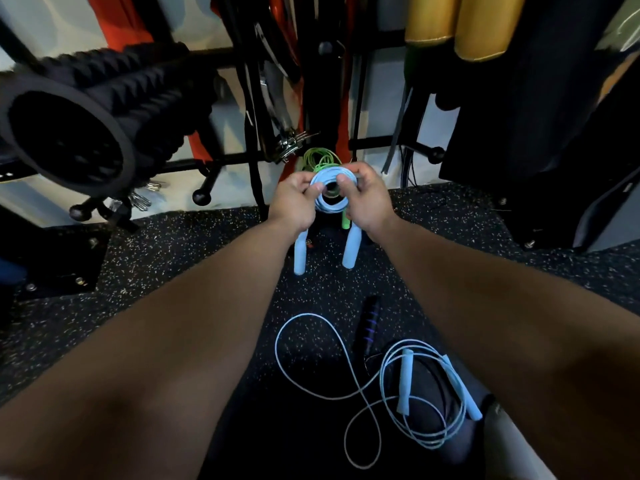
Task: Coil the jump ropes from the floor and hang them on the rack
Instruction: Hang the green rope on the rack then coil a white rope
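I hold a coiled light-blue jump rope (330, 202) up in front of the rack. My left hand (294, 202) pinches the coil's left side and my right hand (367, 200) pinches its right side. Its two pale handles (300, 254) hang down below my wrists. Just behind the coil, a green jump rope (320, 158) hangs coiled on the black rack (214, 161), with a green handle showing below. A second light-blue jump rope (405, 379) lies loose on the speckled floor near my feet. A black rope handle with purple bands (369, 323) lies beside it.
Black ridged foam rollers (86, 119) sit on the rack at left. Straps, red bands and metal clips (289, 143) hang at centre. Gold pads (460, 22) and dark bags stand at right. Ball-tipped rack pegs (201, 196) stick out low.
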Motion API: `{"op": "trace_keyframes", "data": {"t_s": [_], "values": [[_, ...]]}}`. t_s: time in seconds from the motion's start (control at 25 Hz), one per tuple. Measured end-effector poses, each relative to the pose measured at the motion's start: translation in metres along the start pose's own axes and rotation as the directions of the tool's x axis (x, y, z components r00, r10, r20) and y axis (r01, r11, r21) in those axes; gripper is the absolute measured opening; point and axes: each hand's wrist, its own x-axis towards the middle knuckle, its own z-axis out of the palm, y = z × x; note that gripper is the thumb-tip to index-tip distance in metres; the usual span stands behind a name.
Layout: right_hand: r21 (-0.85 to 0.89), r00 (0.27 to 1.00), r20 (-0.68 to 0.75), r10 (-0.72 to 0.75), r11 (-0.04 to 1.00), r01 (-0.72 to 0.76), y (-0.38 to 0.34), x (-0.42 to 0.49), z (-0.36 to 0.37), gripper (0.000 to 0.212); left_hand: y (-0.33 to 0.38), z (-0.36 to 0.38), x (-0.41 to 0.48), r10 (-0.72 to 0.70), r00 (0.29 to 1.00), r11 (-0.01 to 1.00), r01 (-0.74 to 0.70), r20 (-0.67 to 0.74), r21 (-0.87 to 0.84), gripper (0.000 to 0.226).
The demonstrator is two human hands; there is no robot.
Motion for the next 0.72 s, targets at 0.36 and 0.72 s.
{"op": "trace_keyframes", "data": {"t_s": [0.36, 0.72], "values": [[-0.006, 0.996, -0.057, 0.066, 0.998, -0.066, 0.042, 0.063, 0.019, 0.021, -0.038, 0.019, 0.063, -0.010, 0.994, 1.000, 0.011, -0.109, 0.008, 0.025], [0.113, 0.996, -0.057, 0.072, 0.991, -0.065, 0.064, 0.113, 0.040, 0.031, -0.051, 0.021, 0.117, -0.049, 0.990, 0.994, 0.061, -0.133, 0.090, 0.028]]}}
